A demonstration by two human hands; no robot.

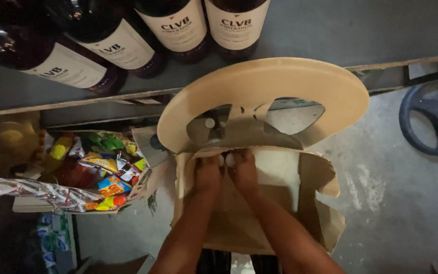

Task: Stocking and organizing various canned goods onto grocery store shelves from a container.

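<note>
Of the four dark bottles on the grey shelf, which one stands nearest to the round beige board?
The rightmost dark bottle: its base ends just above the round beige board's top edge. The other three bottles stand farther left along the grey shelf.

Cream labels [178,25] wrap the dark bottles [128,40] lying on the shelf. Bright yellow, red and green snack packets [102,172] fill an open carton [145,147] at left; a brown cardboard box [310,203] stands centre.

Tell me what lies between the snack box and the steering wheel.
In the head view, the open cardboard box and both hands, left hand and right hand, with the tan oval board above.
</note>
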